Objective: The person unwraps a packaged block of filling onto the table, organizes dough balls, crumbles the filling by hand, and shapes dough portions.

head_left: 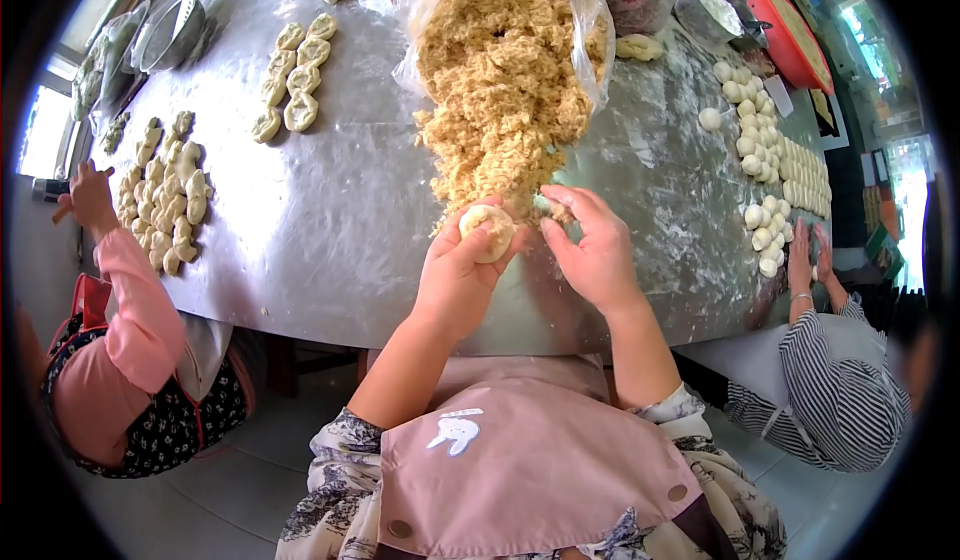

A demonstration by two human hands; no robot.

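Observation:
In my left hand (452,272) rests a round piece of dough (488,228), cupped by the fingers with the thumb across it; some crumbly filling shows on its face. Just to the right, my right hand (597,250) is closed on a small pale-green tool (543,204), mostly hidden by the fingers, with a bit of filling beside it. Both hands are at the near end of a large heap of crumbly tan filling (500,80). The heap spills toward me out of a clear plastic bag (597,30) lying on the metal table (340,210).
Shaped dough pieces (165,195) lie at left, with two rows of flattened pieces (300,80) behind. Dough balls (765,150) fill the right side, near a red basin (790,35). Co-workers stand at both sides: a pink sleeve (140,300) left, a striped sleeve (815,360) right.

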